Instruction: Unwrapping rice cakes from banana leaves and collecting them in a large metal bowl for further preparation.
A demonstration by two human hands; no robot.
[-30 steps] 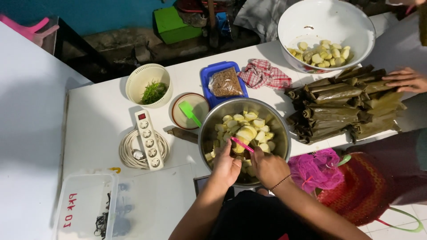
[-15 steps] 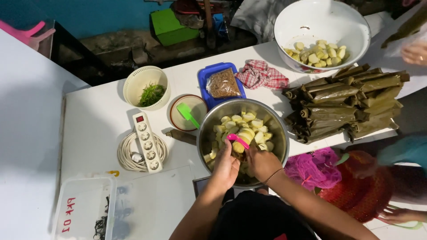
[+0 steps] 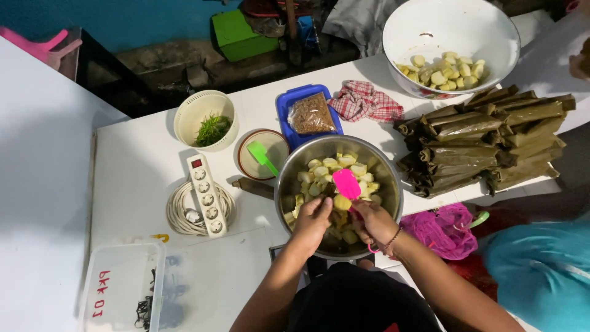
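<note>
Over a steel bowl (image 3: 289, 190), the right hand (image 3: 376, 222) grips a stiff, light pink spatula (image 3: 346, 184) by its handle; the left hand (image 3: 314, 215) pinches a soft, likely slippery yellow chunk (image 3: 342, 202).

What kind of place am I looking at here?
Probably a home or small-scale food-preparation spot: a white table holds a steel bowl of cut yellow pieces, a stack of leaf-wrapped parcels and a white basin of more pieces.

Lifted the pink spatula (image 3: 346, 183) higher over the steel bowl (image 3: 387, 178), blade up; brought left hand (image 3: 313, 216) against a yellow chunk (image 3: 342, 202) beside right hand (image 3: 375, 222).
</note>
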